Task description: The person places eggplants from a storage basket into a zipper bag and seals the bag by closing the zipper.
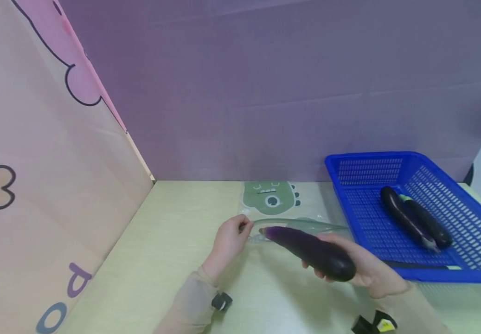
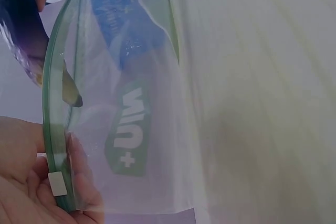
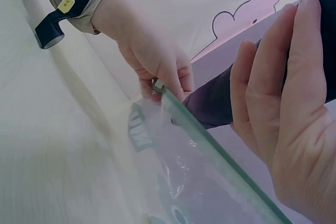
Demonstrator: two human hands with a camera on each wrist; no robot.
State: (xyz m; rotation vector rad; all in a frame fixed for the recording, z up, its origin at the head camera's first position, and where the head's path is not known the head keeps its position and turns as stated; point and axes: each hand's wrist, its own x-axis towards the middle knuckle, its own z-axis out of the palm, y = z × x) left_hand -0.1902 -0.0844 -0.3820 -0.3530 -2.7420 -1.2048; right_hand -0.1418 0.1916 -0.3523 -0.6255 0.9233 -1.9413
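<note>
A clear zip bag (image 1: 319,208) with a green cartoon print lies on the table, its green-edged mouth facing me and parted. My left hand (image 1: 231,239) pinches the mouth's left end, by the white slider (image 2: 57,183). My right hand (image 1: 363,264) grips a dark purple eggplant (image 1: 307,250) around its thick end. The stem tip points left, at the bag's opening; in the left wrist view the tip (image 2: 72,95) shows through the plastic, just past the green zip edge (image 2: 50,77).
A blue plastic basket (image 1: 344,208) stands on the right side of the table. Inside it lie two more eggplants (image 1: 407,218) side by side, and a thin dark strip with a pale end runs along its near wall. A purple backdrop (image 1: 265,93) rises behind the table, a printed panel (image 1: 56,162) at left.
</note>
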